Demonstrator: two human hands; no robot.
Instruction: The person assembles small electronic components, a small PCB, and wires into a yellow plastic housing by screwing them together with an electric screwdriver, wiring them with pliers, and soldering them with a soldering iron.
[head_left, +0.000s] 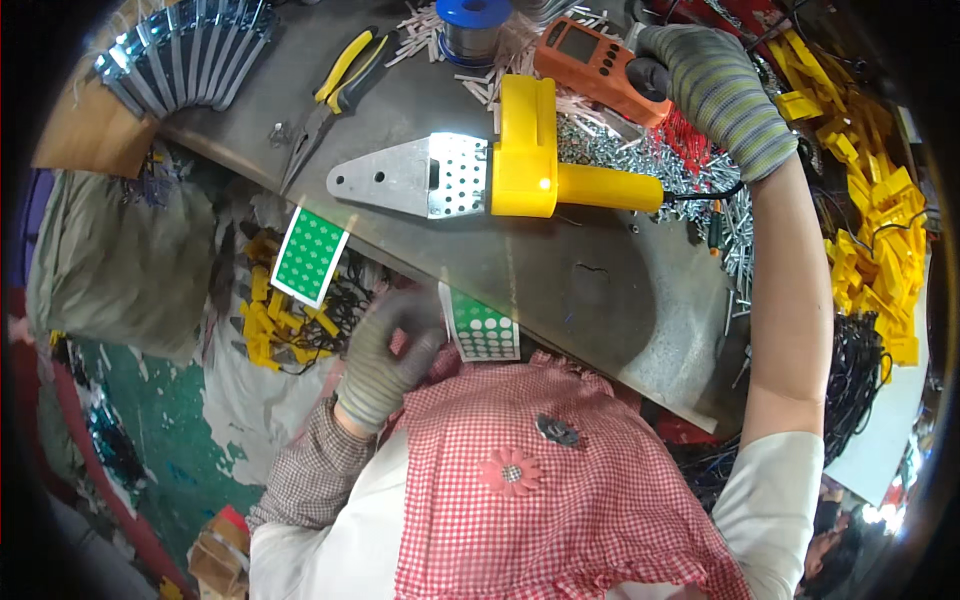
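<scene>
My right hand, in a grey glove with yellow stripes, is curled at the lower right side of an orange multimeter. Its thumb lies on the meter's face; the other fingers are partly hidden. My left hand, also gloved and slightly blurred, hovers in front of the table edge, thumb apart from the bent fingers, with nothing visible in it. Beside it, a sheet of round green stickers, some peeled off, hangs at the edge. Another green sticker sheet hangs farther left. A yellow-handled plastic welding iron lies across the table.
Yellow-handled long-nose pliers and a blue solder spool lie beyond the iron. Loose screws and red parts surround the meter. Yellow plastic parts with black cables pile up at right. Fanned metal strips stand far left.
</scene>
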